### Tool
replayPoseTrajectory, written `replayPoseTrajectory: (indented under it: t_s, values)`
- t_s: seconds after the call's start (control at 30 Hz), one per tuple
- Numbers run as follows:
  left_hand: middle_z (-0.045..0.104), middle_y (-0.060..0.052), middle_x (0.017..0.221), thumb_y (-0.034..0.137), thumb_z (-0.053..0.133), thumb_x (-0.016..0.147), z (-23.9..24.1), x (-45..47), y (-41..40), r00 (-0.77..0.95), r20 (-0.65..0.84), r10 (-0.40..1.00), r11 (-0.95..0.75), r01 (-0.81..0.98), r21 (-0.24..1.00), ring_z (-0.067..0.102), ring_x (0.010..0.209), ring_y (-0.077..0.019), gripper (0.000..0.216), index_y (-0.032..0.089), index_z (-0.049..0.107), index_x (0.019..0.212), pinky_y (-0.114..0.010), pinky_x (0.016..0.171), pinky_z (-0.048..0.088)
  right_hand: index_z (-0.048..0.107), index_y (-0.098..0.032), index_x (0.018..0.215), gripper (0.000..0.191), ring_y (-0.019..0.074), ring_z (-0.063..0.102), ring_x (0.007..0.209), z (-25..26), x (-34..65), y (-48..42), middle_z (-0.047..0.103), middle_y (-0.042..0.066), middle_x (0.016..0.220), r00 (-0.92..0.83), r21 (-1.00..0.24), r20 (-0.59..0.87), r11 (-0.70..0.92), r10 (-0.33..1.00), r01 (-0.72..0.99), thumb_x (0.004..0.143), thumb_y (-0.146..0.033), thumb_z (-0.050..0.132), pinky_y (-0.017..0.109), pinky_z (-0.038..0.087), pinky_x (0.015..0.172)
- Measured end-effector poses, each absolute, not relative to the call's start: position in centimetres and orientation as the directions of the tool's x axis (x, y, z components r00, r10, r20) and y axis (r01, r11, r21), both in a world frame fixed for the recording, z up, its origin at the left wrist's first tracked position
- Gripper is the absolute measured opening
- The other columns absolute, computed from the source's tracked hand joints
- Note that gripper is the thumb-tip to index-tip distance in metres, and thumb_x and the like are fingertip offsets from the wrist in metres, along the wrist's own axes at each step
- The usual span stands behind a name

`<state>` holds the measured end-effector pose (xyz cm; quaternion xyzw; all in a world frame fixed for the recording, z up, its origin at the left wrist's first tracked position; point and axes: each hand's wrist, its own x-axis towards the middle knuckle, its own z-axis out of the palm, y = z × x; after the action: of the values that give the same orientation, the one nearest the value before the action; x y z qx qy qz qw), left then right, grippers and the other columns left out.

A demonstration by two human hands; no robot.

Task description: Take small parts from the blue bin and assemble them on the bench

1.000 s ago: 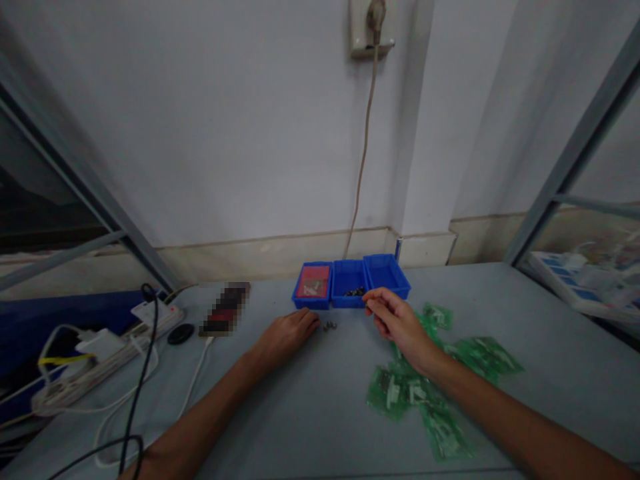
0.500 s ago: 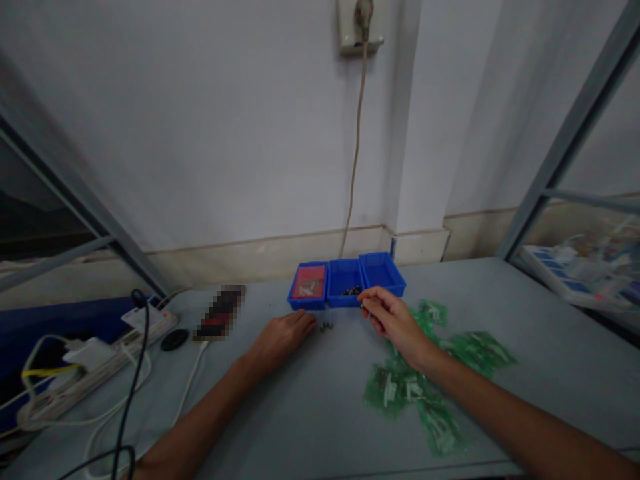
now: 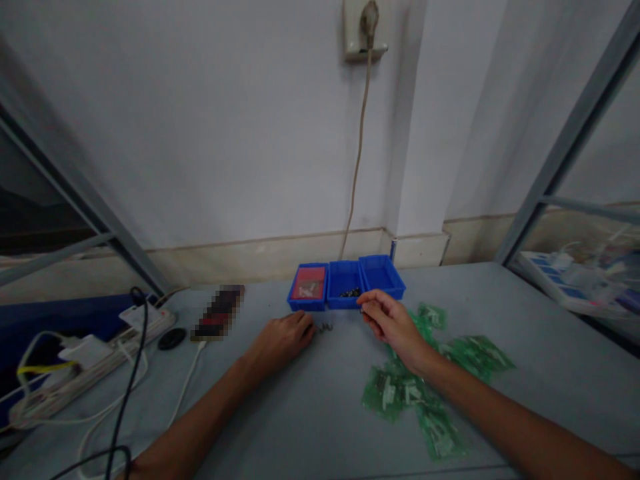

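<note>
My left hand (image 3: 284, 337) rests on the grey table (image 3: 310, 407) with its fingers curled, the fingertips beside a few small metal parts (image 3: 325, 327). My right hand (image 3: 388, 320) hovers just in front of the middle blue bin (image 3: 344, 291), thumb and fingers pinched together on something too small to name. That bin holds small dark parts. The left blue bin (image 3: 309, 285) holds a reddish sheet with pale bits, and the right blue bin (image 3: 382, 274) looks bare inside.
Green plastic bags (image 3: 415, 390) lie scattered under and right of my right forearm. A power strip (image 3: 100, 350), cables and a black disc (image 3: 171, 339) sit at the left. A blurred dark object (image 3: 219, 312) lies beside them. A cord (image 3: 357, 160) hangs from the wall socket.
My right hand has drifted slightly left and down toward the table, staying pinched. My left hand has barely moved. The view shifted a little.
</note>
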<state>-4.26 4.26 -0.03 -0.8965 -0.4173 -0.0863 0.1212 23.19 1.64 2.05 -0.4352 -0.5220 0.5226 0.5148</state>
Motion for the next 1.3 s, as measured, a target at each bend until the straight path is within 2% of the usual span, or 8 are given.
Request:
replayPoseTrajectory:
  t_s: [0.33, 0.47, 0.67, 0.8, 0.9, 1.0, 1.1, 1.3]
  values:
    - [0.065, -0.006, 0.095, 0.032, 0.041, 0.108, 0.25, -4.09, 4.25, 0.588, 0.247, 0.770, -0.568, 0.808, -0.152, 0.067, 0.077, -0.0200, 0.022, 0.019, 0.058, 0.101, -0.027, 0.061, 0.050, 0.070, -0.025, 0.094, 0.017, 0.0127, 0.046, 0.053, 1.50, 23.48, 1.90, 0.056, -0.003, 0.071, -0.126, -0.962, 0.239, 0.252, 0.963, 0.100, 0.085, -0.039, 0.074, 0.025, 0.032, 0.047]
    - [0.064, -0.007, 0.099, 0.030, 0.041, 0.108, 0.21, -4.15, 4.31, 0.604, 0.261, 0.753, -0.591, 0.796, -0.135, 0.066, 0.079, -0.0190, 0.021, 0.020, 0.058, 0.103, -0.026, 0.062, 0.050, 0.069, -0.025, 0.092, 0.020, 0.0125, 0.043, 0.049, 1.89, 23.27, 1.64, 0.052, -0.005, 0.063, -0.135, -0.981, 0.181, 0.188, 0.974, 0.044, 0.084, -0.043, 0.075, 0.025, 0.031, 0.045]
    - [0.064, -0.007, 0.098, 0.026, 0.037, 0.109, 0.10, -4.27, 4.36, 0.630, 0.262, 0.731, -0.635, 0.769, -0.075, 0.065, 0.079, -0.0183, 0.023, 0.019, 0.059, 0.105, -0.026, 0.065, 0.052, 0.068, -0.024, 0.094, 0.031, 0.0103, 0.041, 0.047, 2.25, 23.19, 1.55, 0.050, -0.006, 0.064, -0.135, -0.994, 0.096, 0.088, 0.986, -0.063, 0.082, -0.051, 0.077, 0.023, 0.029, 0.042]
    - [0.064, -0.007, 0.098, 0.028, 0.036, 0.110, -0.14, -4.40, 4.45, 0.627, 0.283, 0.726, -0.637, 0.768, -0.069, 0.064, 0.078, -0.0173, 0.026, 0.019, 0.059, 0.103, -0.026, 0.066, 0.052, 0.067, -0.021, 0.084, 0.039, 0.0101, 0.039, 0.047, 2.11, 23.26, 1.58, 0.048, -0.005, 0.059, -0.168, -0.994, 0.059, 0.043, 0.984, -0.101, 0.088, -0.060, 0.069, 0.023, 0.028, 0.043]
    - [0.064, -0.006, 0.097, 0.030, 0.035, 0.110, -0.21, -4.47, 4.51, 0.632, 0.286, 0.720, -0.635, 0.767, -0.095, 0.064, 0.077, -0.0168, 0.028, 0.019, 0.059, 0.102, -0.025, 0.066, 0.052, 0.063, -0.020, 0.077, 0.047, 0.0091, 0.040, 0.048, 1.89, 23.22, 1.60, 0.054, -0.003, 0.064, -0.163, -0.989, 0.001, -0.023, 0.987, -0.146, 0.085, -0.065, 0.070, 0.022, 0.027, 0.042]
    - [0.065, -0.006, 0.097, 0.032, 0.037, 0.110, -0.19, -4.57, 4.58, 0.637, 0.278, 0.719, -0.638, 0.764, -0.101, 0.065, 0.079, -0.0177, 0.027, 0.019, 0.059, 0.101, -0.026, 0.066, 0.052, 0.057, -0.019, 0.071, 0.051, 0.0079, 0.037, 0.046, 1.76, 23.11, 1.58, 0.049, -0.005, 0.061, -0.178, -0.982, -0.040, -0.072, 0.983, -0.177, 0.083, -0.067, 0.071, 0.022, 0.024, 0.041]
    - [0.065, -0.006, 0.096, 0.033, 0.037, 0.110, -0.31, -4.74, 4.75, 0.645, 0.279, 0.712, -0.648, 0.756, -0.094, 0.066, 0.078, -0.0180, 0.028, 0.019, 0.058, 0.099, -0.027, 0.066, 0.052, 0.056, -0.020, 0.073, 0.050, 0.0074, 0.036, 0.046, 1.78, 23.00, 1.50, 0.047, -0.005, 0.062, -0.182, -0.976, -0.038, -0.076, 0.983, -0.206, 0.083, -0.066, 0.072, 0.021, 0.024, 0.041]
    - [0.066, -0.005, 0.093, 0.035, 0.039, 0.110, -0.65, -4.96, 4.90, 0.643, 0.307, 0.701, -0.657, 0.750, -0.072, 0.065, 0.078, -0.0172, 0.028, 0.019, 0.059, 0.098, -0.025, 0.065, 0.050, 0.063, -0.022, 0.088, 0.040, 0.0104, 0.046, 0.055, 2.09, 22.89, 1.43, 0.060, -0.002, 0.078, -0.162, -0.983, 0.065, 0.036, 0.985, -0.178, 0.084, -0.061, 0.073, 0.020, 0.033, 0.041]
